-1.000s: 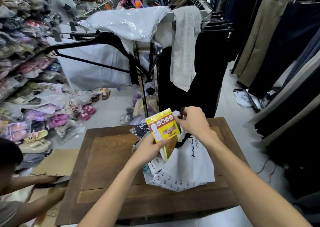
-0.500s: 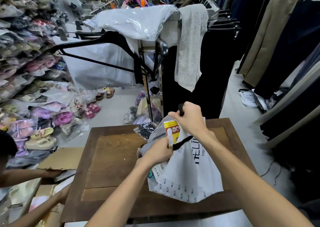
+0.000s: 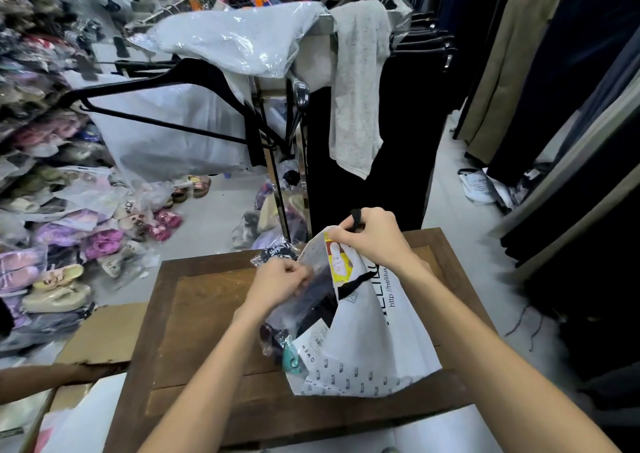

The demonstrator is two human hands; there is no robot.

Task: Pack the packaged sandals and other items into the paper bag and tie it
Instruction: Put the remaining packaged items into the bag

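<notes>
A white paper bag [image 3: 367, 355] with black lettering and a black cord handle stands on the brown wooden table [image 3: 194, 317]. My right hand [image 3: 370, 238] grips its top rim and the handle loop at the far side. My left hand [image 3: 280, 281] is closed on the near left rim of the bag's mouth. Inside the opening I see a yellow and red card packet [image 3: 337, 258], mostly sunk in. Clear plastic with dark items and a teal piece [image 3: 291, 355] bulges out at the bag's left side.
A clothes rack [image 3: 280, 162] with hangers, plastic-wrapped garments and a grey cloth stands just behind the table. Bagged sandals [image 3: 62, 255] pile up on the floor at left. Another person's arm [image 3: 45, 378] rests on cardboard at lower left. Trousers hang along the right.
The yellow card packet went from my left hand down into the bag. My left hand then shifted onto the bag's rim, and my right hand lifted the rim higher.
</notes>
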